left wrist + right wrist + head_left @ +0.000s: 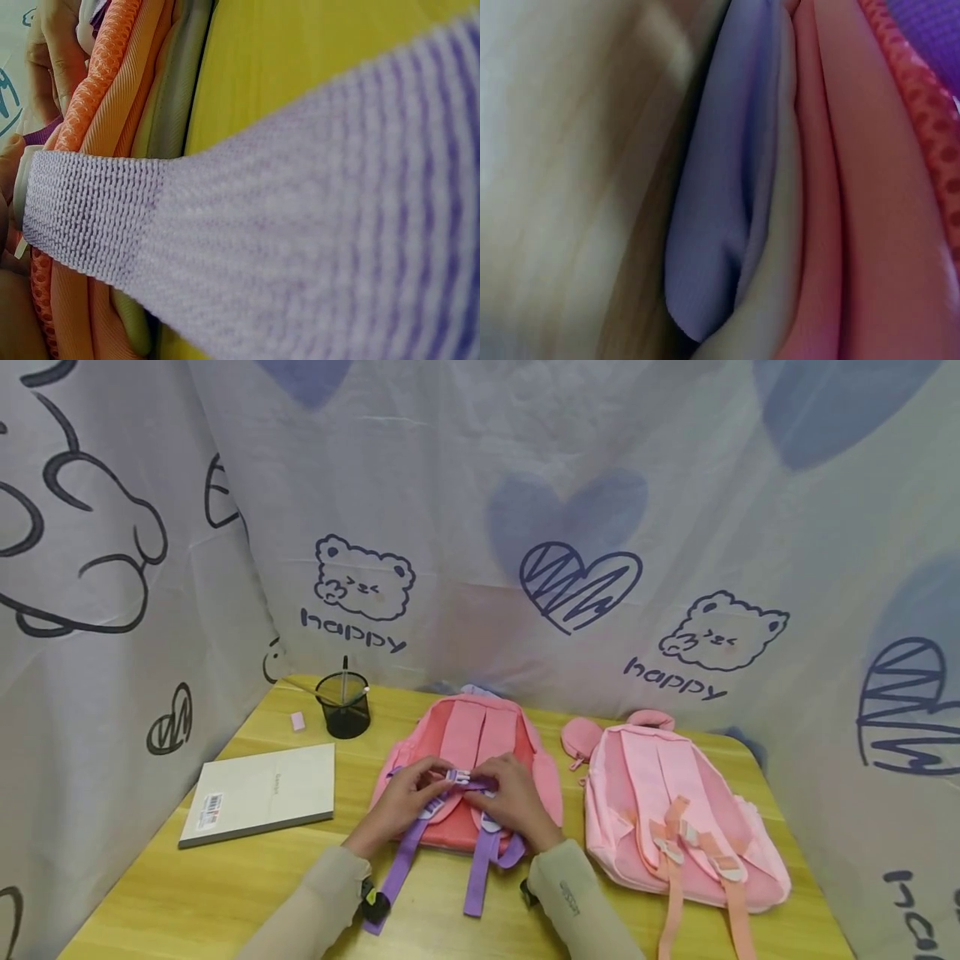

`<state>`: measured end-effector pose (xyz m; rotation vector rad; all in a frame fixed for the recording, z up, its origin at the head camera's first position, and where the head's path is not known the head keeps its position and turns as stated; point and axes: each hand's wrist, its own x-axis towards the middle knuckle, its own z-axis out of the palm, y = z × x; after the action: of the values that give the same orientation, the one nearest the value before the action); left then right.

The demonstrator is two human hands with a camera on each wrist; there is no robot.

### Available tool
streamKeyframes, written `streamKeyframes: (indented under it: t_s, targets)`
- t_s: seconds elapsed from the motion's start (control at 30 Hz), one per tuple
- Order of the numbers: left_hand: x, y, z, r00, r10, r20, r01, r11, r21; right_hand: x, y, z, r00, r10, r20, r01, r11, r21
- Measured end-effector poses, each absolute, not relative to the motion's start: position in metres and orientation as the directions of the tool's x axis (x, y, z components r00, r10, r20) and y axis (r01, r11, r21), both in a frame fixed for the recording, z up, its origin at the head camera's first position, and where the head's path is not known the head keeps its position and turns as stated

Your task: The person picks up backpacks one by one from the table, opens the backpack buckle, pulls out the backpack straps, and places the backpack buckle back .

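Observation:
A pink-and-coral backpack [536, 777] lies on the table with its shoulder straps facing up. Over its lower middle, my left hand [405, 802] and right hand [517, 797] meet at a pale buckle [459, 777] on purple webbing. The left hand pinches the buckle's left side between thumb and fingers. From the right, the other hand grips the webbing close to the buckle, its fingertips partly hidden. Loose purple strap ends [476, 881] hang down the front of the bag. One purple strap [300, 210] fills much of the left wrist view. The bag's layered side [817, 225] shows in the right wrist view.
A second pink backpack [622, 827] with peach straps lies at the right, a small round pink pouch [581, 737] beside it. To the left are a white notebook [262, 793], a pink eraser [297, 721] and a black mesh pen holder [347, 718]. Printed curtains [450, 527] enclose the table.

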<state>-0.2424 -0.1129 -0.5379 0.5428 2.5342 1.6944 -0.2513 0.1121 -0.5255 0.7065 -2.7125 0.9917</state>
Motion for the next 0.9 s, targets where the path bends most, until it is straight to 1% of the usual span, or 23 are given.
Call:
streamKeyframes:
  t_s: [0.17, 0.43, 0.53, 0.77, 0.9]
  targets:
    - [-0.2426, -0.1124, -0.5386, -0.941, 0.305, 0.145, 0.249, 0.337, 0.908, -0.2509, 0.1118, -0.5236, -0.878, -0.373, 0.301, -0.479, 0.671, -0.566]
    - [-0.2434, -0.1120, -0.5405, -0.942, 0.297, 0.155, 0.255, 0.334, 0.907, -0.2476, 0.1139, -0.5199, -0.900, -0.344, 0.267, -0.431, 0.616, -0.660]
    - [-0.2434, -0.1122, -0.5412, -0.941, 0.299, 0.157, 0.256, 0.331, 0.908, -0.2463, 0.1139, -0.5198, -0.904, -0.337, 0.263, -0.422, 0.601, -0.679]
    - [-0.2441, -0.1129, -0.5433, -0.941, 0.294, 0.165, 0.258, 0.312, 0.914, -0.2462, 0.1120, -0.5218, -0.891, -0.342, 0.299, -0.452, 0.597, -0.663]
    - [-0.2446, -0.1131, -0.5440, -0.941, 0.295, 0.168, 0.261, 0.313, 0.913, -0.2454, 0.1101, -0.5213, -0.894, -0.331, 0.301, -0.445, 0.586, -0.677]
